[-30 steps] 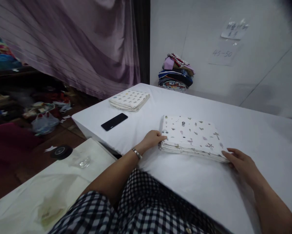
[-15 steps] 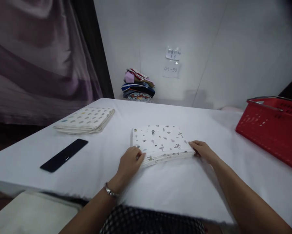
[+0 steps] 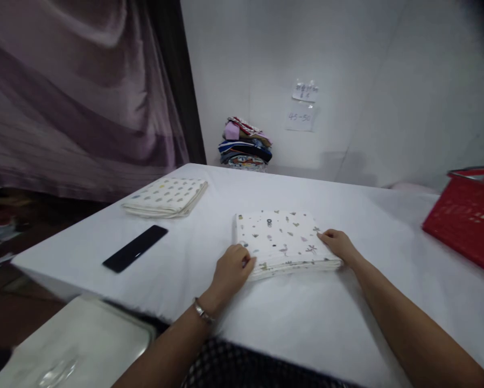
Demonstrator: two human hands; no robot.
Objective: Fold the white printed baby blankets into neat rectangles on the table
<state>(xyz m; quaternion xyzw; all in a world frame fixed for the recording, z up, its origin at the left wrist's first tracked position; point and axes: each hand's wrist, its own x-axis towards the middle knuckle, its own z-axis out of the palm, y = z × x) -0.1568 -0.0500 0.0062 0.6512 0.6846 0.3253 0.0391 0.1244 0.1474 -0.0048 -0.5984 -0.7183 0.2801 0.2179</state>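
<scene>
A folded white cloth [image 3: 280,234] printed with small plants and animals lies flat on the white-covered table. Several layers show along its near edge. My left hand [image 3: 231,269], with a bracelet at the wrist, closes on the cloth's near left corner, thumb on top and the other fingers curled. At the right edge, my right hand [image 3: 336,243] pinches the cloth, its fingertips on the printed top; the undersides of the fingers are hidden. A second folded cloth [image 3: 169,195], cream with leaf-like spots, rests farther left.
A black phone [image 3: 135,249] lies on the table [image 3: 306,318] left of my hands. On the right stands a red basket [image 3: 468,215]. Stacked fabrics [image 3: 245,145] sit by the wall beyond the far edge. A pale lower surface [image 3: 84,334] adjoins at lower left.
My view swung right, bringing the red basket in, then turned slightly back left. My right hand shifted from the cloth's near right corner a little up its right edge. My left hand stays at its corner.
</scene>
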